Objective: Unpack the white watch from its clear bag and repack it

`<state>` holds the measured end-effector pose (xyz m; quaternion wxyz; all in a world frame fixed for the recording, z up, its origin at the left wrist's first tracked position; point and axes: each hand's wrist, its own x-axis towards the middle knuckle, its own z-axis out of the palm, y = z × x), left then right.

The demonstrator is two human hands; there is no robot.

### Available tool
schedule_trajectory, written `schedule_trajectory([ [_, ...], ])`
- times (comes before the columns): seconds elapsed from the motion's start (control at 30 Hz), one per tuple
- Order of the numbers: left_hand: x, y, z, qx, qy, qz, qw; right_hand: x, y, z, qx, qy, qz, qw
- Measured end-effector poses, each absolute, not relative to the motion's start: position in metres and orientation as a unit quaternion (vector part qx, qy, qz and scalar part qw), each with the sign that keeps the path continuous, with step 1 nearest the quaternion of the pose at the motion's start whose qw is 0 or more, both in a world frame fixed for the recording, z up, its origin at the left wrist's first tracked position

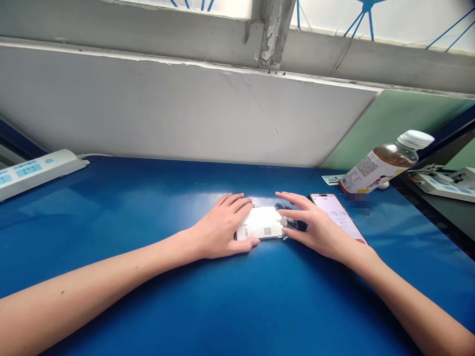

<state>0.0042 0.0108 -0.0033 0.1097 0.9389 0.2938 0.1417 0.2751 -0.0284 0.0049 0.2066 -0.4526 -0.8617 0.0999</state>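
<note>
A small flat white package (264,223) with printed codes, in a clear plastic wrapper, lies on the blue tabletop (237,296). My left hand (226,225) spans its left end, fingers along the far edge and thumb by the near edge, gripping it. At the right end, my right hand (309,222) has its fingers apart, with fingertips touching or just over the wrapper. Something dark (297,223) shows beneath those fingers; what it is I cannot tell. Partly behind my right hand lies a phone (339,215) with a timer on its screen.
A tilted-looking drink bottle (382,165) with a white cap stands at the back right, beside a small card (331,180). A white power strip (40,170) sits at the far left, another power strip (445,185) at the right edge. A pale wall (185,109) rises behind the table.
</note>
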Motion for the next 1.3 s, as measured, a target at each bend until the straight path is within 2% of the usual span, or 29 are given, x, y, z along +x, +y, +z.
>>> schedule_trajectory([
  [0.17,0.003,0.011,-0.002,0.937,0.292,0.15,0.118,0.267,-0.033,-0.005,-0.444,-0.859,0.129,0.22],
  [0.43,0.001,0.012,-0.005,0.938,0.285,0.158,0.118,0.262,-0.032,-0.007,-0.406,-0.883,0.089,0.218],
  [1.3,0.005,0.012,-0.002,0.924,0.309,0.174,0.144,0.27,-0.028,0.001,-0.433,-0.877,0.08,0.193],
])
